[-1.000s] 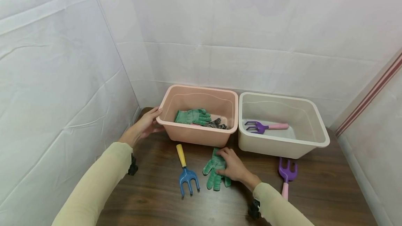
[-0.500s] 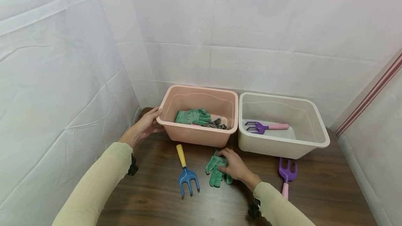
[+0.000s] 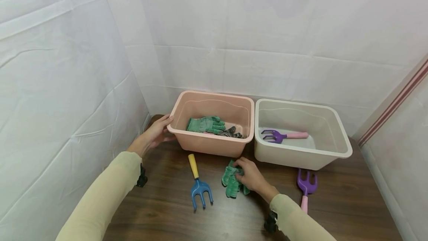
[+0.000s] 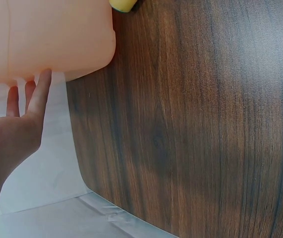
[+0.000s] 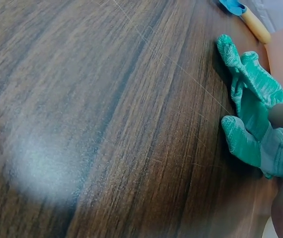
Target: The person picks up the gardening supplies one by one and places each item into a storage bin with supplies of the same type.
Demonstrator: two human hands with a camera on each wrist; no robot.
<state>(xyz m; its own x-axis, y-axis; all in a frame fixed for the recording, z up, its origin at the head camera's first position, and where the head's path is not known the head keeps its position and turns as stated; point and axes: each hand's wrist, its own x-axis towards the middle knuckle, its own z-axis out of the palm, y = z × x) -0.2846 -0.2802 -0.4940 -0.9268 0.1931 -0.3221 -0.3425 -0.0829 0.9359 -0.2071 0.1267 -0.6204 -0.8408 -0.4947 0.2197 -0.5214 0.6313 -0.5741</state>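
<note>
In the head view my left hand (image 3: pixel 157 132) is at the left side of the pink bin (image 3: pixel 210 143), fingertips at its rim and the thumb lower against the wall. Its fingers look fairly straight in the left wrist view. My right hand (image 3: pixel 251 175) pinches a green glove (image 3: pixel 232 186) on the table in front of the bins. The glove is bunched up, its fingers pointing toward me; part of it is hidden under the hand. The right wrist view shows the thumb pressed on the folded glove (image 5: pixel 254 109).
Inside the pink bin lie another green glove (image 3: pixel 205 124) and a striped dark glove (image 3: pixel 230 132). A white bin (image 3: pixel 291 157) to its right holds a purple hand rake (image 3: pixel 277 136). A blue fork (image 3: pixel 200 189) and a purple fork (image 3: pixel 305 185) lie on the dark table (image 3: pixel 160 203).
The fingers of my right hand have gathered the green glove, which has crumpled and slid a little to the right and away from me. My left hand stays at the pink bin.
</note>
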